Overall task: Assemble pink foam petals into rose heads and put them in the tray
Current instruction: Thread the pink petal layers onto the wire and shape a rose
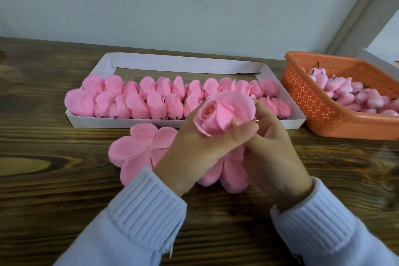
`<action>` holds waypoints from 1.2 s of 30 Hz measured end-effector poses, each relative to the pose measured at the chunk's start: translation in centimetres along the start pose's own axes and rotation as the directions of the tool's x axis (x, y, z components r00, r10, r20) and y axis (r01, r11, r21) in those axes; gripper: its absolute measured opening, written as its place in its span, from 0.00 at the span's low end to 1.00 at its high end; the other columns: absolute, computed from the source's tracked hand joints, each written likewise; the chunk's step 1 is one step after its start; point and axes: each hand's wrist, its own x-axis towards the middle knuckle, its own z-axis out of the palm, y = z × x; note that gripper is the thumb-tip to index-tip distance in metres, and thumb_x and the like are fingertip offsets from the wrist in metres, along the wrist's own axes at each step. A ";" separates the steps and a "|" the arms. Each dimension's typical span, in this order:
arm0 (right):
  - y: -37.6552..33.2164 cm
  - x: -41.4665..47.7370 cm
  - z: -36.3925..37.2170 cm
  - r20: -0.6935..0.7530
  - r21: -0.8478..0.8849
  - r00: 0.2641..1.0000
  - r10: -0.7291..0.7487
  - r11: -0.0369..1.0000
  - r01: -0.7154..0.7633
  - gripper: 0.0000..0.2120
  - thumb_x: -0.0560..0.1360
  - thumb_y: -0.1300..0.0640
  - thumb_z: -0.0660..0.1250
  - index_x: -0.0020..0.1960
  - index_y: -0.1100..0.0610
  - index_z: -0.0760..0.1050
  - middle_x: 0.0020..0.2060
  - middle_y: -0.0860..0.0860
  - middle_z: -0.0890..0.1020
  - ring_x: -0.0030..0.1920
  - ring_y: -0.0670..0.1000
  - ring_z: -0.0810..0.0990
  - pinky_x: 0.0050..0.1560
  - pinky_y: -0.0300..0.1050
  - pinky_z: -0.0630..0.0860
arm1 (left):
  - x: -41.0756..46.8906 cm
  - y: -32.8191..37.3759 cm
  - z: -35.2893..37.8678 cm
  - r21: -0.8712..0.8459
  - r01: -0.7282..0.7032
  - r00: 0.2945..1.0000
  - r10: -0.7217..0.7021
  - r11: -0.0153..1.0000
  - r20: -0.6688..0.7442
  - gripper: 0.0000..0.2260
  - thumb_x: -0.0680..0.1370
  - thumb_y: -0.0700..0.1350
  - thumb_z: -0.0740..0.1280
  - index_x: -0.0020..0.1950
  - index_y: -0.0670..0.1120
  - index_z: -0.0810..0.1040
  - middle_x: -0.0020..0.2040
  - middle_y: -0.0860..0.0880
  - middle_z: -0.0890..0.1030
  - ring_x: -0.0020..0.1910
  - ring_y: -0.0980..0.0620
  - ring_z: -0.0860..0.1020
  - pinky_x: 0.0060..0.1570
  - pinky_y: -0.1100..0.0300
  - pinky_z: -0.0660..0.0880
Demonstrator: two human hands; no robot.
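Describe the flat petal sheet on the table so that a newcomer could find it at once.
Find the white tray of roses across the wooden table. On the wood just before its near wall, below the raised rose, lies a pink petal sheet. Unlike every rose, it is not rolled: its rounded lobes spread open and flat.

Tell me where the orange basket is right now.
In the head view, the orange basket sits far right on the table, just right of the white tray, with pink buds inside.
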 end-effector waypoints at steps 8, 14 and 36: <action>-0.9 0.0 -0.7 0.122 0.023 0.966 0.227 0.973 -0.231 0.35 0.66 0.59 0.74 0.67 0.69 0.66 0.58 0.70 0.73 0.62 0.70 0.72 0.61 0.60 0.73 | -0.5 1.6 -0.8 0.051 0.041 0.965 -0.053 0.998 0.256 0.12 0.68 0.42 0.76 0.50 0.51 0.81 0.44 0.55 0.84 0.46 0.61 0.82 0.45 0.68 0.77; -0.9 -0.1 -1.1 0.098 -0.003 0.962 0.256 0.966 -0.257 0.25 0.72 0.64 0.63 0.66 0.73 0.65 0.63 0.73 0.71 0.65 0.70 0.71 0.67 0.64 0.65 | -0.3 0.6 -0.3 0.048 0.002 0.996 -0.006 0.999 0.084 0.12 0.67 0.47 0.74 0.48 0.44 0.83 0.57 0.51 0.82 0.59 0.60 0.78 0.61 0.59 0.74; -0.6 -0.6 -0.8 -0.055 -0.592 0.787 -0.614 0.655 0.469 0.16 0.69 0.64 0.74 0.51 0.54 0.71 0.38 0.46 0.84 0.39 0.44 0.83 0.41 0.38 0.77 | -0.3 0.5 0.2 0.109 -0.009 0.999 0.013 0.994 -0.032 0.09 0.71 0.55 0.69 0.44 0.51 0.83 0.41 0.50 0.85 0.43 0.57 0.82 0.43 0.65 0.78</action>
